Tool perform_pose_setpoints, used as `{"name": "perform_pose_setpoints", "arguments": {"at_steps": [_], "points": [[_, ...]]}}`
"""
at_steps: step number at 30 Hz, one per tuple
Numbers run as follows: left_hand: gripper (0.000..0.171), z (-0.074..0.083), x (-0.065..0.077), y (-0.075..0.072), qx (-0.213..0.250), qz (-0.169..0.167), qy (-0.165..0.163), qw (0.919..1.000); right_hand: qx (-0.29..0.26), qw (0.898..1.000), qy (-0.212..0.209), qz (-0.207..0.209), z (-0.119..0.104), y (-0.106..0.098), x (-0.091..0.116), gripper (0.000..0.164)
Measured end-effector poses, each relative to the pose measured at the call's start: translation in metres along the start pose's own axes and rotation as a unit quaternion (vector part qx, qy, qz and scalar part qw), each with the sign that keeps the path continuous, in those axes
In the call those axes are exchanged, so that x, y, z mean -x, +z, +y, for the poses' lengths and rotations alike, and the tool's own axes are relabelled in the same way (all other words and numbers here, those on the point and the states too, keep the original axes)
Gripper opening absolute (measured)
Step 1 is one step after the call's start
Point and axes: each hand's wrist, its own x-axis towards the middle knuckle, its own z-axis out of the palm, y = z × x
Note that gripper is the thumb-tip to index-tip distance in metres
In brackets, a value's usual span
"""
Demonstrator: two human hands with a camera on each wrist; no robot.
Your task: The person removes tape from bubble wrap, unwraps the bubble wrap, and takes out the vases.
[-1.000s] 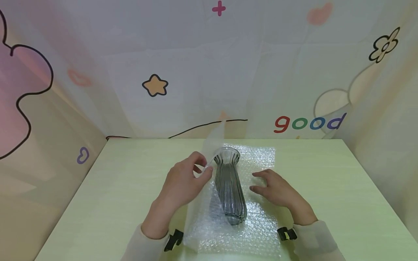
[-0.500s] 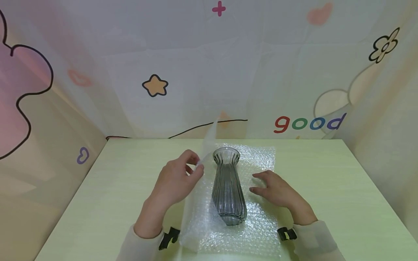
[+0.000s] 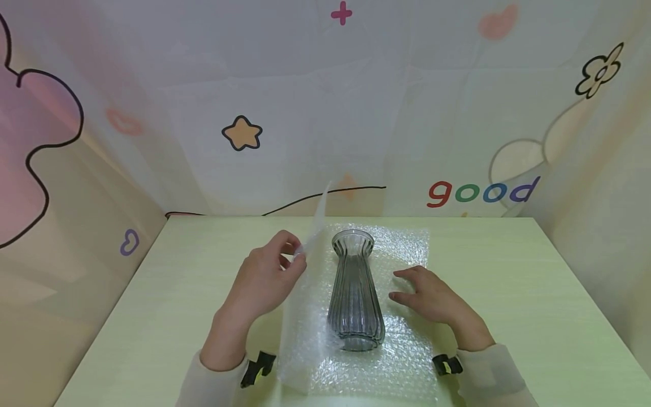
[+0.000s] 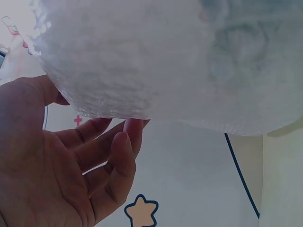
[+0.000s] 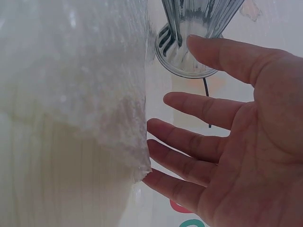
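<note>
A ribbed grey glass vase (image 3: 356,294) lies on its side on a sheet of bubble wrap (image 3: 407,350), mouth toward the back wall. To its left, my left hand (image 3: 261,280) pinches the raised left edge of the wrap between thumb and fingers. The left wrist view has the lifted wrap (image 4: 118,61) filling its top, over the curled fingers (image 4: 124,156). My right hand (image 3: 429,291) is right of the vase, thumb and fingers apart, holding nothing. In the right wrist view its fingertips are by the wrap's edge (image 5: 144,156); the vase's mouth (image 5: 189,61) appears beyond the thumb.
A pale green table (image 3: 519,294) carries the sheet. Behind it hangs a printed cloth backdrop (image 3: 315,113) with a star and the word "good", and cloth closes both sides. Black wrist mounts (image 3: 258,368) sit below each cuff.
My left hand has drawn the raised edge of the bubble wrap leftward, away from the vase, baring more of the vase's left side. The right hand has stayed still.
</note>
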Motion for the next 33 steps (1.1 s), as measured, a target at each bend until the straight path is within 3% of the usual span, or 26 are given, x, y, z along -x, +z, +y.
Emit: {"name": "perform_pose_setpoints", "arguments": {"at_steps": [23, 33], "points": [[0.033, -0.010, 0.000, -0.021, 0.016, -0.023, -0.031, 0.9991, -0.002, 1.000, -0.004, 0.001, 0.001, 0.000, 0.001, 0.055], [0.049, -0.015, 0.000, -0.024, 0.013, -0.032, -0.003, 0.9994, -0.003, 1.000, -0.005, 0.001, 0.000, 0.000, 0.001, 0.054]]}}
